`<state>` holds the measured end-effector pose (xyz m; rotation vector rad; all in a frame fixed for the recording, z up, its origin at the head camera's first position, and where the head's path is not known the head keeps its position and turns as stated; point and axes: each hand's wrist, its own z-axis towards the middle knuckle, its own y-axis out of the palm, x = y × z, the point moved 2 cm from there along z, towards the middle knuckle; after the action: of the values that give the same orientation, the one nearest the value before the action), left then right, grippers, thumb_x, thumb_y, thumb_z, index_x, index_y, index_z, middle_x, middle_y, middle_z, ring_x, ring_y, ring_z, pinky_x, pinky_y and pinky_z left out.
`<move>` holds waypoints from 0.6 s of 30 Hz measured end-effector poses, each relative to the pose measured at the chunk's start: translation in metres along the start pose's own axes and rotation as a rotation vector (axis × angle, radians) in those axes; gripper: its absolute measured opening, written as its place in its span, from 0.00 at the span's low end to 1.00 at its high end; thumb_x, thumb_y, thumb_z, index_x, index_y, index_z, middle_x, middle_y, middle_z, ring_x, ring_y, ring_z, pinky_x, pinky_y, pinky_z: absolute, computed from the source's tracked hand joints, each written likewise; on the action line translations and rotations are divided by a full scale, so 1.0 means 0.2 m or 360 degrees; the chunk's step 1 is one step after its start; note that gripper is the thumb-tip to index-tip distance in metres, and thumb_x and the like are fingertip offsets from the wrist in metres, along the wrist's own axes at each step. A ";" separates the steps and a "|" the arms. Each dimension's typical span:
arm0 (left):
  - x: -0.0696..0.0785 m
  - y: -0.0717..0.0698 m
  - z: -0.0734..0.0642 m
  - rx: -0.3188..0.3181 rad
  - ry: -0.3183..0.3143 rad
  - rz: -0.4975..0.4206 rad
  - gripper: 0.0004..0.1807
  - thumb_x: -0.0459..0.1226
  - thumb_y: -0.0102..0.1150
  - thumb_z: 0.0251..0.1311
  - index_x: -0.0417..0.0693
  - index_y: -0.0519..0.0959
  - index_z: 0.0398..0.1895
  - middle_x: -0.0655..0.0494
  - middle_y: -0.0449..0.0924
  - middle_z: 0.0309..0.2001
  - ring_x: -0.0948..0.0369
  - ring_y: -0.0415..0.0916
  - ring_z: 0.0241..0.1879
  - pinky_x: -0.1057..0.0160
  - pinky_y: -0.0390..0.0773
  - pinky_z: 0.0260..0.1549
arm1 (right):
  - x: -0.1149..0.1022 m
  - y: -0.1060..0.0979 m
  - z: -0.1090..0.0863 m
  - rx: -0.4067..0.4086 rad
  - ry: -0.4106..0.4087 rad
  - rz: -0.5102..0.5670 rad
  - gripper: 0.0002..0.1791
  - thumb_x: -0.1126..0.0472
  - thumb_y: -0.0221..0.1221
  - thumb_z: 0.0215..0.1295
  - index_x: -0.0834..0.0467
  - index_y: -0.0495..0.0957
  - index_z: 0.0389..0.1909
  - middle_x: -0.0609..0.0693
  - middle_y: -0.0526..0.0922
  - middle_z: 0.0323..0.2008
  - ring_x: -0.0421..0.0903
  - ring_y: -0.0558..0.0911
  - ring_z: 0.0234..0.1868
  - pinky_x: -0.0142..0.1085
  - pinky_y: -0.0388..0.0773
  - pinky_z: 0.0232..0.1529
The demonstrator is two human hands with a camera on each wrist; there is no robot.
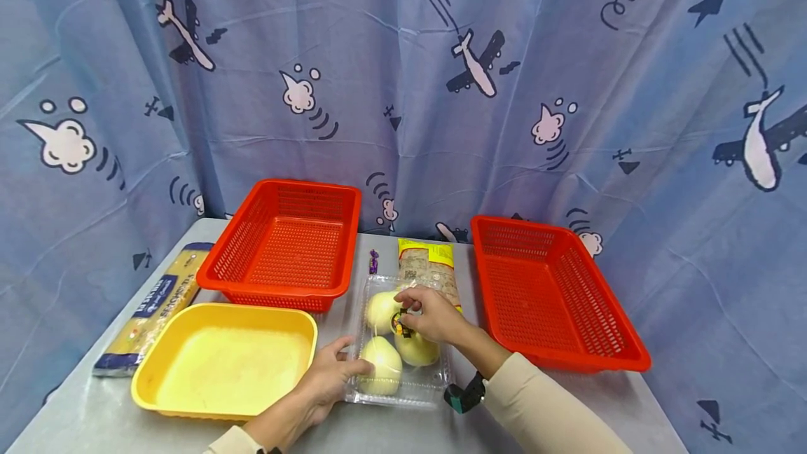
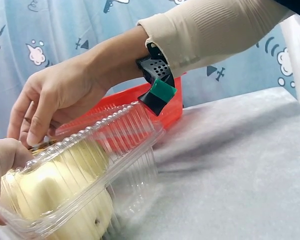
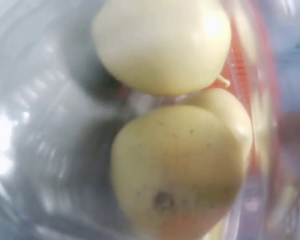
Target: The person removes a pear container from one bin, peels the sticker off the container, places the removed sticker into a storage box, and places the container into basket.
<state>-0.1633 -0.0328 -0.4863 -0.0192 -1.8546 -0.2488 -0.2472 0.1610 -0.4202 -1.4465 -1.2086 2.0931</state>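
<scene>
A clear plastic clamshell box (image 1: pixel 419 391) with several pale yellow fruits (image 1: pixel 381 364) inside stands at the front middle of the table, lid closed. My left hand (image 1: pixel 324 373) grips its front left side, with the thumb over the lid's edge. Above the lid, my right hand (image 1: pixel 431 314) has its bent fingers pointing down, fingertips right at a round black-and-yellow sticker (image 1: pixel 398 324). In the left wrist view the sticker is mostly hidden behind the fingers. The right wrist view looks through the clear plastic at the fruits (image 3: pixel 175 160), one with a short stem.
Behind the box lie a yellow-topped packet (image 1: pixel 429 254) and a small purple-wrapped sweet (image 1: pixel 374 262). A red basket (image 1: pixel 277 289) stands at back left, another red basket (image 1: pixel 555 356) at right. Leftward are a yellow tub (image 1: pixel 223 310) and a long spaghetti pack (image 1: pixel 151 307). A blue curtain hangs behind.
</scene>
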 end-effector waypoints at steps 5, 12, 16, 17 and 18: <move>0.00 0.00 0.00 -0.0004 0.0007 0.0002 0.46 0.29 0.65 0.48 0.28 0.53 0.70 0.37 0.66 0.45 0.51 0.71 0.39 0.57 0.79 0.34 | 0.00 0.01 0.00 0.0008 0.0015 -0.0011 0.15 0.68 0.67 0.55 0.60 0.83 0.45 0.48 0.79 0.33 0.48 0.76 0.36 0.39 0.73 0.36; 0.00 0.00 0.00 -0.0015 0.0015 -0.0016 0.46 0.29 0.65 0.48 0.28 0.53 0.70 0.37 0.65 0.46 0.50 0.71 0.40 0.56 0.79 0.36 | 0.00 0.01 0.01 0.0027 0.0007 -0.0087 0.07 0.66 0.67 0.55 0.57 0.84 0.36 0.46 0.77 0.32 0.47 0.75 0.35 0.39 0.72 0.36; 0.00 0.00 0.00 -0.0011 0.0019 -0.0012 0.46 0.29 0.65 0.48 0.28 0.53 0.70 0.37 0.66 0.45 0.50 0.71 0.40 0.57 0.79 0.35 | 0.00 0.01 0.00 0.0066 -0.0017 -0.0082 0.04 0.66 0.67 0.55 0.54 0.84 0.31 0.43 0.76 0.30 0.44 0.75 0.34 0.37 0.72 0.35; 0.00 0.00 0.00 -0.0008 0.0018 -0.0011 0.45 0.29 0.65 0.48 0.28 0.54 0.70 0.36 0.66 0.45 0.50 0.71 0.40 0.57 0.79 0.34 | 0.01 0.00 0.00 0.0072 -0.0021 -0.0065 0.04 0.66 0.67 0.56 0.54 0.84 0.30 0.43 0.76 0.30 0.43 0.75 0.33 0.36 0.72 0.33; 0.00 0.00 0.00 -0.0006 0.0019 -0.0009 0.45 0.29 0.65 0.48 0.28 0.54 0.70 0.36 0.66 0.46 0.50 0.71 0.40 0.57 0.79 0.34 | 0.01 0.00 0.00 0.0081 -0.0031 -0.0044 0.03 0.66 0.67 0.56 0.54 0.84 0.29 0.42 0.76 0.29 0.42 0.75 0.31 0.35 0.72 0.32</move>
<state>-0.1628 -0.0324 -0.4867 -0.0149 -1.8426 -0.2559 -0.2481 0.1619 -0.4218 -1.3827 -1.1674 2.1089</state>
